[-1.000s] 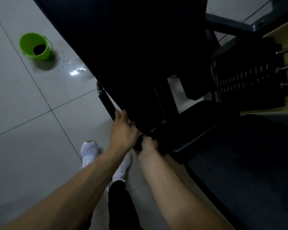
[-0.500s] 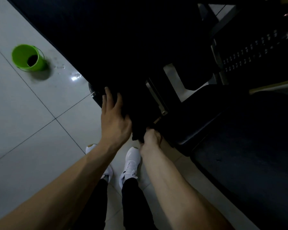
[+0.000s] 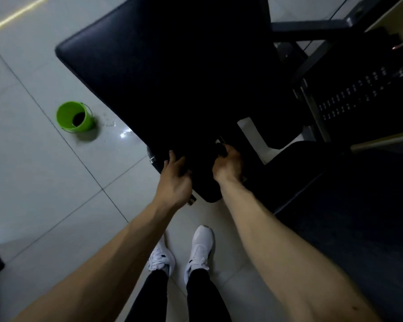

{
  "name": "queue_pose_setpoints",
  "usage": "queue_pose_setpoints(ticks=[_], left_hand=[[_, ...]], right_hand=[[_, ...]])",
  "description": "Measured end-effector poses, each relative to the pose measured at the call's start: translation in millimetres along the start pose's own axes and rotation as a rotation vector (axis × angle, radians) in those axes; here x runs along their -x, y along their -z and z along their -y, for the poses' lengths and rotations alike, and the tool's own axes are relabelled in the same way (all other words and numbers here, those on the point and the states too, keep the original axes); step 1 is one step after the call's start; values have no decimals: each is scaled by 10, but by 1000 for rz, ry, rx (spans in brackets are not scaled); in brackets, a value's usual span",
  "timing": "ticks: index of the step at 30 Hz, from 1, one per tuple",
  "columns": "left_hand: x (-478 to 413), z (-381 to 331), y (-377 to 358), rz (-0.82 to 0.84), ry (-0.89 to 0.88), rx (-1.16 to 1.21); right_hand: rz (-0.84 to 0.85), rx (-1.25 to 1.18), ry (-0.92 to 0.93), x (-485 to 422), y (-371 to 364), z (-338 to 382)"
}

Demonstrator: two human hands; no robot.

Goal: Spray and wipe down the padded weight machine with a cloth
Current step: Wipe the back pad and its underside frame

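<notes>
One large black pad (image 3: 172,66) of the weight machine filled the upper middle of the view, tilted, its near end reaching down toward the person. The left hand (image 3: 175,180) lay on that near end with its fingers (image 3: 171,158) stretched out and slightly spread, pressing the pad's surface. Just to the right of it, the right hand (image 3: 227,166) had its fingers curled tightly round one dark cloth (image 3: 207,189), which hung below the pad's near end between the two wrists; in the dimness its outline was hard to separate from the pad. To the left of the pad stood one green bucket (image 3: 75,117) on the tiled floor (image 3: 33,182), with one wet patch (image 3: 123,133) between bucket and pad. To the right of the pad sat one weight stack (image 3: 358,98). Below the pad's near end stood two white shoes (image 3: 200,249).
</notes>
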State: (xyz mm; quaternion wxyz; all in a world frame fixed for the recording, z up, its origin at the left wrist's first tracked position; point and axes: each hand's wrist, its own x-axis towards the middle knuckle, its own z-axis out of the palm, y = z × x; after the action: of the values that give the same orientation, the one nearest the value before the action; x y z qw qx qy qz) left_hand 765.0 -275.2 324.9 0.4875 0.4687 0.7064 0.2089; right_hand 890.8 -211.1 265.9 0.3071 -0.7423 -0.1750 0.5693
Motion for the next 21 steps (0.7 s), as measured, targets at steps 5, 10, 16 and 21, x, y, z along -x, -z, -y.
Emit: queue_pose_setpoints(ticks=[5, 10, 16, 21], left_hand=[[304, -544, 446, 36, 348, 463], [609, -1364, 903, 29, 496, 929], [760, -1786, 1672, -151, 423, 995], [664, -1487, 2351, -173, 415, 1088]], right_hand=[[160, 172, 209, 678, 211, 419], [158, 35, 339, 1649, -15, 1062], [325, 77, 422, 2325, -590, 1572], [448, 59, 406, 2599, -1338, 1715]])
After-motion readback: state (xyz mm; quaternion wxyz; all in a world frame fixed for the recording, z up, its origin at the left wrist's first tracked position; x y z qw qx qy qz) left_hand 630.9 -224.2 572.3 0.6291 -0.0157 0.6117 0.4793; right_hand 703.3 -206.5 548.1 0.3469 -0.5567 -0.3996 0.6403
